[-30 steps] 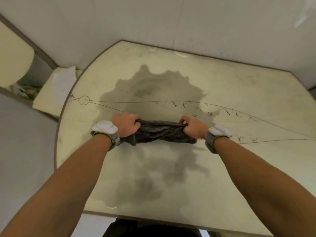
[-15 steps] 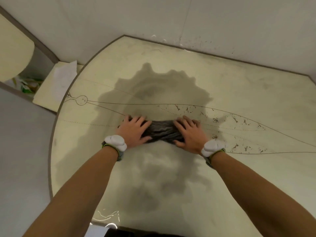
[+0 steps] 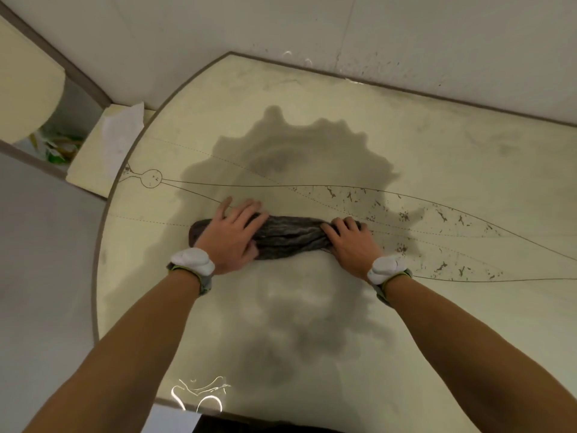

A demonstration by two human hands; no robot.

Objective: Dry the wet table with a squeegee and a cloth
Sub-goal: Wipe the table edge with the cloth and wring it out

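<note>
Cloth (image 3: 290, 237) rolled, lying left-right, left hand (image 3: 232, 242), right hand (image 3: 351, 245) pressing its ends

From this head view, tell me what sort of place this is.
Probably a tight indoor corner, perhaps a small eating nook: a pale rounded table set against plain white walls, a grey cloth on its wet patch, and green clutter in the gap at left.

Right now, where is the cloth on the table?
In the head view, the grey cloth lies bunched near the middle of the table, its ends pressed under the left hand and right hand.
</note>
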